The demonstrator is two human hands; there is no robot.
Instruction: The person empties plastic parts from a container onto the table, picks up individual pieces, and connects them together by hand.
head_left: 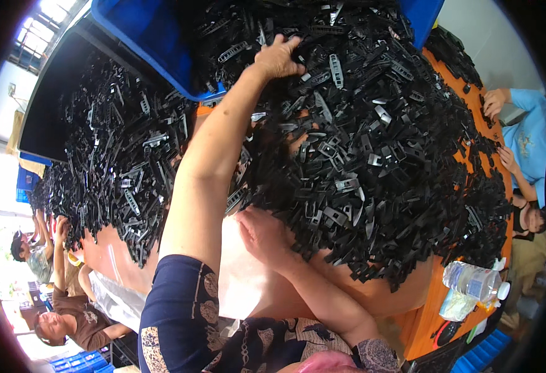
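Note:
My left arm reaches far across the table, and my left hand [277, 60] rests on a heap of small black plastic parts [372, 161]. Its fingers are spread over the parts beside the blue bin, and I see nothing gripped in them. Close to me, at the heap's near edge, my right hand [263, 237] is closed with the fingers curled in. Whatever it may hold is hidden. The parts nearest that hand are blurred and dark. Many pieces are slim, with slots or clip shapes.
A blue plastic bin [145, 43] lies tipped at the far left. More black parts [117, 143] cover the left side. On the right, a clear plastic bottle [472, 280] lies on the orange table [425, 317]. Co-workers' hands [495, 102] handle parts along both sides.

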